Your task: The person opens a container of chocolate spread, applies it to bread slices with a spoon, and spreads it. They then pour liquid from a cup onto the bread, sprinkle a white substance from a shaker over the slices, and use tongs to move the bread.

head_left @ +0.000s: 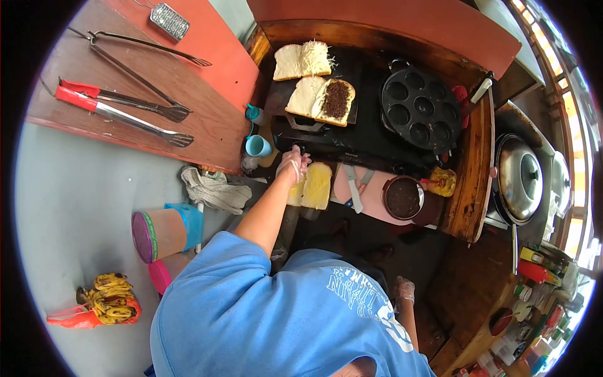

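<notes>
My left hand [293, 164], in a clear plastic glove, is at the front of the black gas stove [358, 146], its fingers closed around what looks like the left stove knob, mostly hidden by them. Next to this hand lie bread slices [316, 186] with a yellow spread. On the griddle plate behind are two pairs of bread slices: one slice carries grated cheese [315, 58], another chocolate sprinkles [336, 100]. My right hand [405, 290], also gloved, hangs low by my side, away from the stove; its fingers do not show clearly.
A round pan with several hollows [422, 108] sits on the right burner. A pink board [370, 200] holds a knife [353, 188] and a bowl of dark sprinkles [403, 198]. Tongs [125, 110] and a grater [169, 21] lie left. A lidded pot [520, 179] stands right.
</notes>
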Action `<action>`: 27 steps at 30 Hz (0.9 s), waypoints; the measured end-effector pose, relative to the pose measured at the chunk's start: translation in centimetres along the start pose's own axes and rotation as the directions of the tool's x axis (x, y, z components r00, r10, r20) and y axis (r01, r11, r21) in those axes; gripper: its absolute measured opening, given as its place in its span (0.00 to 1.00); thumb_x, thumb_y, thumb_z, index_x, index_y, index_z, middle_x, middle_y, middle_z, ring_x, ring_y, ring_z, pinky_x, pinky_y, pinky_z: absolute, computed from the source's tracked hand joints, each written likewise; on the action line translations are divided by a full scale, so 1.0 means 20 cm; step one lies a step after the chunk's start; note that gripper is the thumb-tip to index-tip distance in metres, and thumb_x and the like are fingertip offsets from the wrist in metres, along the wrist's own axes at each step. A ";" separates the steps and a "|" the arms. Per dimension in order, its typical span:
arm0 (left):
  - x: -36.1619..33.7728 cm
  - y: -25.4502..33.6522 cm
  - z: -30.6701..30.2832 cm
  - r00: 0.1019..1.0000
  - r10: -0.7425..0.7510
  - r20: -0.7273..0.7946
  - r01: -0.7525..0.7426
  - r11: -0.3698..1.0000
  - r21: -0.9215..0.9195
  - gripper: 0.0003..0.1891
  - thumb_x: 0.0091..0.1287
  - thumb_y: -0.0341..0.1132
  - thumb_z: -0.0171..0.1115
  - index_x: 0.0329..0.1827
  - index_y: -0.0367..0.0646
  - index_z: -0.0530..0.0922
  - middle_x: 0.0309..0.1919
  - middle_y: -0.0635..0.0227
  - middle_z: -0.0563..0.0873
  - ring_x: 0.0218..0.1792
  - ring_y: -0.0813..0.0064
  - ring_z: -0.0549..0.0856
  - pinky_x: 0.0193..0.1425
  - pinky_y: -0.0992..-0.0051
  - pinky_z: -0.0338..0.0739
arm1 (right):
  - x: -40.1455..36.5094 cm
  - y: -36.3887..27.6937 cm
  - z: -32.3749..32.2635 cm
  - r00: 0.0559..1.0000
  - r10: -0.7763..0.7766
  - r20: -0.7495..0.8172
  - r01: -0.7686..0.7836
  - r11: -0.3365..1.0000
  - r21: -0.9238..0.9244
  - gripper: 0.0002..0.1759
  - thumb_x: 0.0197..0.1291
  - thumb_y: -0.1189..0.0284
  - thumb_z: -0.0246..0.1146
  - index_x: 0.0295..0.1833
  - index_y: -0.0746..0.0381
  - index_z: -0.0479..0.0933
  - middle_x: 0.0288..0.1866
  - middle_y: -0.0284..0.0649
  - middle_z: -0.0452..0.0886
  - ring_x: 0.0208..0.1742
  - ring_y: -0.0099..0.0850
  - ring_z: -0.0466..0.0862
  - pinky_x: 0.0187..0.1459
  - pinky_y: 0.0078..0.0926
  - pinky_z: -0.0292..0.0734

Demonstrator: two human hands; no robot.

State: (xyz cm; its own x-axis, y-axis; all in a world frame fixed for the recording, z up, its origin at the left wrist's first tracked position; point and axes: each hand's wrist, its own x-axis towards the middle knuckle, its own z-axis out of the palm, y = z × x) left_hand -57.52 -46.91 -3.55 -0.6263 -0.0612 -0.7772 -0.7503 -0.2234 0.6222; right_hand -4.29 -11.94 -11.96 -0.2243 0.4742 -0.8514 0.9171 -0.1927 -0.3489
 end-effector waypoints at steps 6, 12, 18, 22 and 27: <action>-0.02 -0.01 0.06 0.998 -0.055 -0.030 0.046 0.967 -0.251 0.26 0.81 0.53 0.45 0.41 0.34 0.75 0.23 0.61 0.79 0.13 0.76 0.68 0.16 0.75 0.60 | 0.39 0.61 0.09 0.956 -0.280 0.092 0.293 0.935 -0.197 0.14 0.58 0.65 0.65 0.46 0.62 0.83 0.46 0.51 0.86 0.42 0.48 0.88 0.42 0.44 0.83; 0.01 0.00 0.04 0.996 -0.082 -0.025 0.080 0.994 -0.075 0.28 0.81 0.56 0.39 0.42 0.38 0.77 0.25 0.64 0.78 0.18 0.73 0.70 0.23 0.72 0.62 | 0.43 0.93 0.20 0.812 -0.584 0.008 0.416 0.568 -0.710 0.11 0.56 0.68 0.63 0.44 0.57 0.84 0.36 0.47 0.86 0.36 0.48 0.86 0.35 0.46 0.82; 0.08 0.06 0.03 0.994 -0.065 -0.083 0.085 0.961 0.263 0.31 0.80 0.59 0.32 0.38 0.41 0.73 0.27 0.63 0.78 0.20 0.72 0.67 0.24 0.74 0.61 | 0.47 1.42 0.46 0.855 -0.493 -0.164 0.349 0.778 -0.523 0.16 0.62 0.66 0.57 0.51 0.59 0.83 0.44 0.54 0.85 0.43 0.55 0.84 0.41 0.49 0.80; 0.14 0.08 0.05 0.987 -0.011 -0.158 0.063 0.943 0.326 0.29 0.80 0.60 0.30 0.36 0.45 0.68 0.28 0.64 0.76 0.24 0.71 0.69 0.27 0.72 0.59 | 0.40 1.81 0.71 0.961 -0.171 -0.219 0.269 0.764 0.586 0.25 0.75 0.57 0.50 0.68 0.59 0.76 0.62 0.44 0.83 0.54 0.46 0.83 0.55 0.41 0.76; 0.20 0.16 0.07 0.964 -0.004 -0.265 0.101 0.930 0.353 0.29 0.79 0.64 0.29 0.41 0.46 0.67 0.30 0.65 0.76 0.26 0.71 0.70 0.30 0.70 0.61 | 0.36 2.01 0.91 0.880 -0.368 -0.301 0.399 0.916 0.047 0.27 0.80 0.57 0.43 0.69 0.62 0.75 0.68 0.45 0.79 0.67 0.45 0.78 0.66 0.39 0.72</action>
State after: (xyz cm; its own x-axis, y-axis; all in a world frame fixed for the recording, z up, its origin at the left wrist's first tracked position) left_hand -62.75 -46.55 -4.49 -0.5447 -0.3154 -0.7770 -0.8359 0.1296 0.5334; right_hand 24.98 -31.88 -39.33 -0.4354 0.7465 -0.5032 0.7351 -0.0279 -0.6774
